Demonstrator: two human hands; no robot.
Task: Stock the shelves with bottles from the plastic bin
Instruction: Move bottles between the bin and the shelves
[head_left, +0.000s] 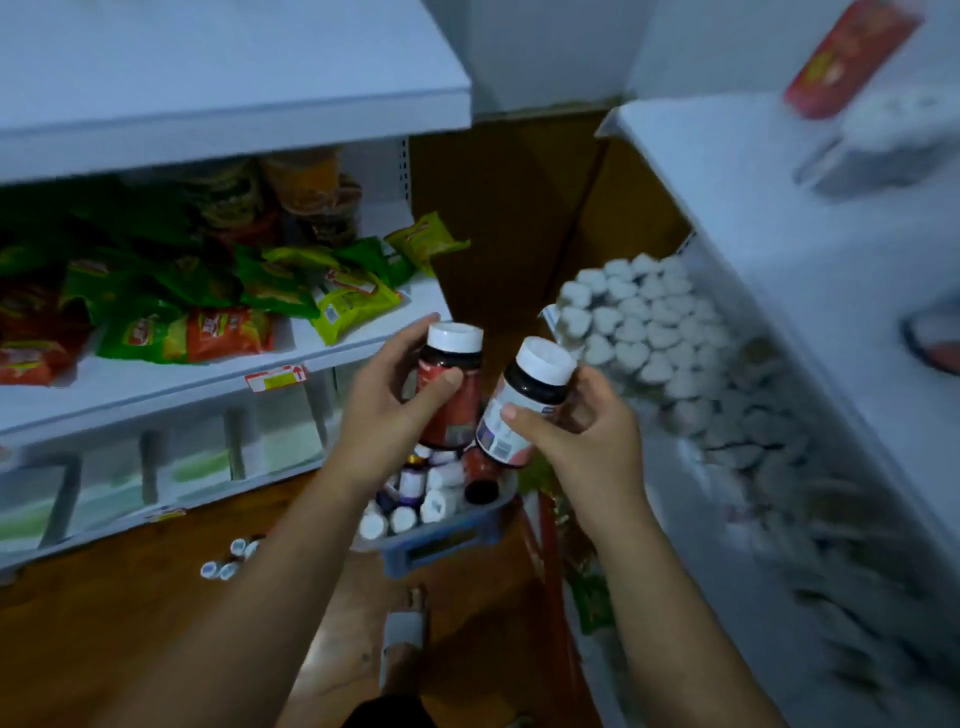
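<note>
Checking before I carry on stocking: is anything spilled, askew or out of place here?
A few small white-capped bottles lie loose on the brown wooden floor, left of the blue plastic bin, not in it. A green snack packet overhangs the end of the white shelf.

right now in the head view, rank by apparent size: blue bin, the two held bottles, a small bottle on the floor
1. blue bin
2. red-label bottle and white-label bottle: about alike, and both held nearer the camera than the bin
3. small floor bottle

Two held bottles (457, 410) (535, 384), one plastic bin (441, 548), four small bottles (208, 570) on the floor (130, 597).
</note>
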